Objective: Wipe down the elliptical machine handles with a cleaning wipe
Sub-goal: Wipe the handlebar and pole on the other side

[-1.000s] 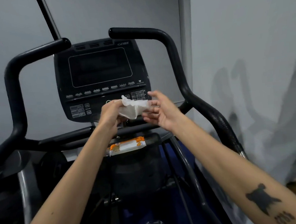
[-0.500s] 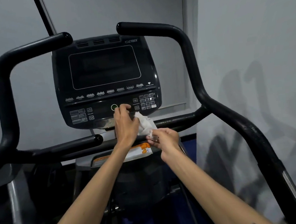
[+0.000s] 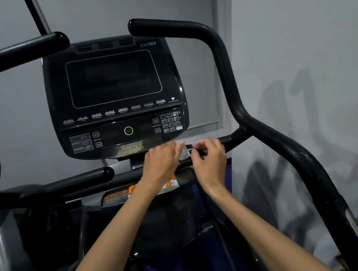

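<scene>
**Below the console, both hands on the wipe**

At the centre of our view, just under the console (image 3: pixel 115 93), our left hand (image 3: pixel 160 163) and right hand (image 3: pixel 210 160) meet over the short right inner handle (image 3: pixel 229 140). Between them shows a white wipe (image 3: pixel 183 151), mostly hidden. Our left fingers curl around it; our right fingertips pinch near its edge, right against the bar. Whether the wipe is wrapped around the handle we cannot tell. Toward 9 o'clock lies the left inner handle (image 3: pixel 79 177). Tall outer handles rise at 10 o'clock (image 3: pixel 12 50) and 1 o'clock (image 3: pixel 185 25). Beneath our left wrist sits an orange-and-white pack (image 3: pixel 169 183).
</scene>
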